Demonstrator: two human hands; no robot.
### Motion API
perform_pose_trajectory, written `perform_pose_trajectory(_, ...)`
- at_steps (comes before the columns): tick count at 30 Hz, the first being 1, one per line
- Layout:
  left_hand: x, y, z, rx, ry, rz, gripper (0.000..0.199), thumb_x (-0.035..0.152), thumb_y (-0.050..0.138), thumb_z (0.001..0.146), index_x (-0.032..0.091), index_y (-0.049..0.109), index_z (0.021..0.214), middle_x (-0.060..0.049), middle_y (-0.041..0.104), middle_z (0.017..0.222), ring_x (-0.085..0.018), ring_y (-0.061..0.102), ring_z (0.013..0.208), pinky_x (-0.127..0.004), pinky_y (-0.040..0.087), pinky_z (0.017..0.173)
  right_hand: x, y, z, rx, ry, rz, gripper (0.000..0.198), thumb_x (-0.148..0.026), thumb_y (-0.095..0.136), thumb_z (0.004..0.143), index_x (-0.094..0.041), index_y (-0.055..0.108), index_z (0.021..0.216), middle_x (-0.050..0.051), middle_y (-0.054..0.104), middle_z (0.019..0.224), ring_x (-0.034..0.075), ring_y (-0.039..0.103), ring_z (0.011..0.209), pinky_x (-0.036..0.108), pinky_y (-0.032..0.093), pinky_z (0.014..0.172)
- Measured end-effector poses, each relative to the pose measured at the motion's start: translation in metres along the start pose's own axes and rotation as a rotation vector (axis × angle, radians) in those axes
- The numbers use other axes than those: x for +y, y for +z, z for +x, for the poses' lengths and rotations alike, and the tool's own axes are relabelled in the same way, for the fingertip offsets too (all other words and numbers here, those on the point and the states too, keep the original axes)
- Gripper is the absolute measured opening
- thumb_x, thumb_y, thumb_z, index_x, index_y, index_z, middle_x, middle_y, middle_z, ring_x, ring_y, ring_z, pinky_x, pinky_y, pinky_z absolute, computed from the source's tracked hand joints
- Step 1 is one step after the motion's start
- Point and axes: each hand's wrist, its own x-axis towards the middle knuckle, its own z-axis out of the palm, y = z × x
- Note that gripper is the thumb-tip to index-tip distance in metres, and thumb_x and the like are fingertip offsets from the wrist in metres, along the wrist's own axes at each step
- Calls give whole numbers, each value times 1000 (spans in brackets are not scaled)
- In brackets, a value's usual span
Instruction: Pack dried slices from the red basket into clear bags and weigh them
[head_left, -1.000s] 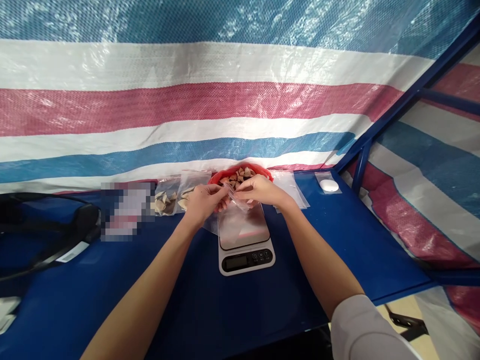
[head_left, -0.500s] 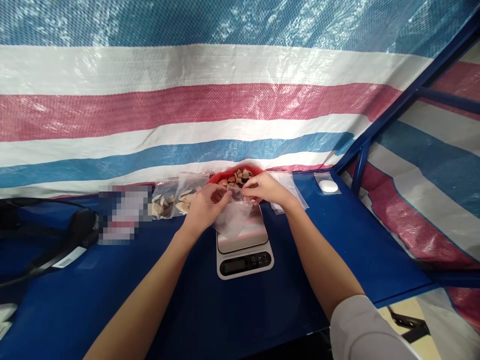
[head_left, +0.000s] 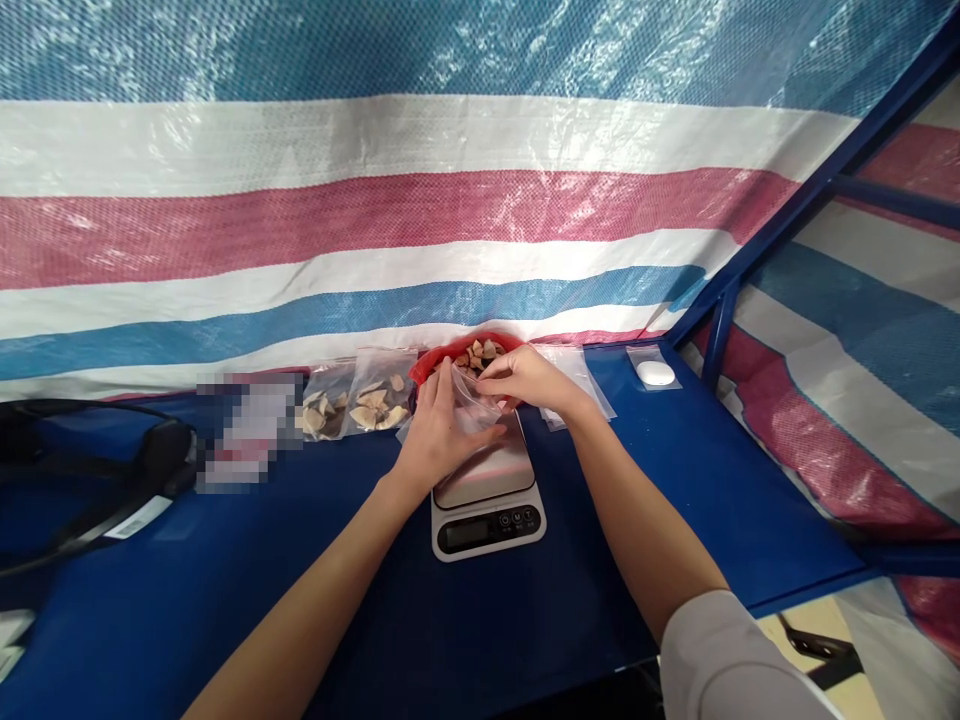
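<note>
Two letters I can read, M and T, on the buttons of one white scale (head_left: 489, 522); one power sign stands beside them, and the characters below are too small to read. One black device (head_left: 161, 460) at far left carries one white label (head_left: 139, 517), its print also too small. My right hand (head_left: 517, 380) pinches the edge of one clear bag (head_left: 478, 408), which is above the scale's plate, before one red bag (head_left: 431, 360) of brown-and-pale pieces (head_left: 480, 352). My left hand (head_left: 444, 425) is spread against this clear bag, thumb well apart from the fingers. Two filled bags (head_left: 379, 407) lie to the left; to the right are flat clear bags (head_left: 581, 380), whose number I cannot tell, and one white case (head_left: 655, 373).
</note>
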Motion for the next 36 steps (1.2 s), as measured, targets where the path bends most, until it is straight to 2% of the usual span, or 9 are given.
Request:
perform_pose_trajectory(4,0,0,2,76,-20,-46,88,46,82,75,19,41,148,-19,59,138,-37,55,134,-54,48,110,3,-1,1,-7,-14,-25,16,-32,73,79,-16,76,77,0,68,64,12,62,58,22,54,56)
perform_pose_trajectory(9,-1,-3,4,96,-27,-101,66,46,76,79,19,54,135,-15,66,127,-34,63,123,-50,53,104,10,-10,3,57,-128,-208,21,-34,68,85,-17,79,86,2,73,75,14,65,63,24,51,58)
perform_pose_trajectory(12,-1,-5,6,71,-30,-84,68,49,77,79,20,55,136,-14,66,131,-34,61,126,-50,51,106,9,-16,1,119,-212,-303,21,-33,66,87,-18,80,85,2,75,79,16,68,70,27,52,67)
perform_pose_trajectory(16,-1,-8,7,16,-39,-48,72,48,79,79,18,55,139,-15,66,132,-36,60,128,-52,52,105,-2,-15,-6,202,-341,-252,20,-35,68,89,-21,82,92,3,78,95,19,70,84,30,52,80)
perform_pose_trajectory(19,-1,-8,8,20,-20,-40,68,46,79,79,20,56,138,-13,68,129,-35,61,124,-52,53,103,-13,-5,-11,155,-356,-259,22,-38,69,90,-21,82,93,3,76,88,19,67,81,30,50,74)
perform_pose_trajectory(24,-3,-8,9,61,75,-23,61,43,77,81,21,57,134,-13,68,127,-35,61,124,-51,52,104,-21,9,-11,92,-367,-402,23,-36,71,88,-18,79,75,2,70,73,17,58,76,28,42,67)
perform_pose_trajectory(27,-4,-8,9,68,76,-11,60,44,76,81,22,57,134,-13,68,126,-34,61,124,-50,53,104,-18,9,-8,76,-347,-430,29,-39,70,89,-18,76,69,1,66,67,15,54,71,29,39,63)
perform_pose_trajectory(33,-7,-9,10,5,60,-24,73,47,79,78,21,52,141,-15,64,135,-36,57,131,-53,50,108,-6,1,-3,2,-362,-212,20,-33,68,88,-18,79,84,2,75,81,16,63,76,28,47,73)
perform_pose_trajectory(36,-11,-11,10,-42,69,-22,77,47,79,79,20,50,145,-16,61,141,-37,55,135,-54,48,111,-1,-1,-2,-1,-327,-120,21,-36,70,86,-18,80,88,2,75,82,16,64,75,28,50,73)
